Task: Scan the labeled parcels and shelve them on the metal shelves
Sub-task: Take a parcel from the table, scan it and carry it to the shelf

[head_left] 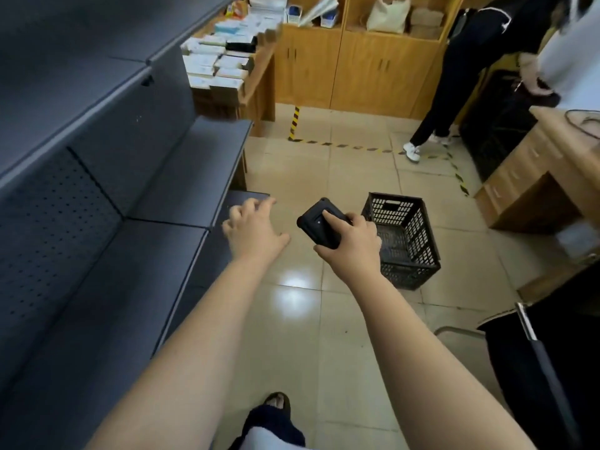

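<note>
Seen from the head camera, a person stood on a pale tiled floor [350, 177] beside a run of dark grey metal shelves [107, 196] that filled the left side of the view. The right hand [349, 245] was clamped around a black handheld scanner [319, 227], with the forefinger laid across its top face and the device tilted toward the shelving. The left hand [251, 230] was stretched out over the floor near the front edge of the lower shelf, its fingers apart and slightly curled, gripping nothing.

Just beyond the right hand, a black plastic crate [409, 241] with latticed walls sat on the tiles; its inside looked dark, and whether any parcel lay in it could not be told. No labelled parcel could be made out on the visible shelf boards nearest the hands. Farther back on the left, stacks of small white and pale boxes [217, 66] were piled on a wooden counter [259, 79], blurred by motion. Wooden cabinets [357, 66] lined the back wall, and yellow-and-black tape [341, 145] marked the floor in front of them. A second person in dark trousers and white shoes [454, 92] stood at upper right, next to a wooden desk [535, 177]. The wearer's own foot, in a sandal [276, 401], showed at the bottom edge.
</note>
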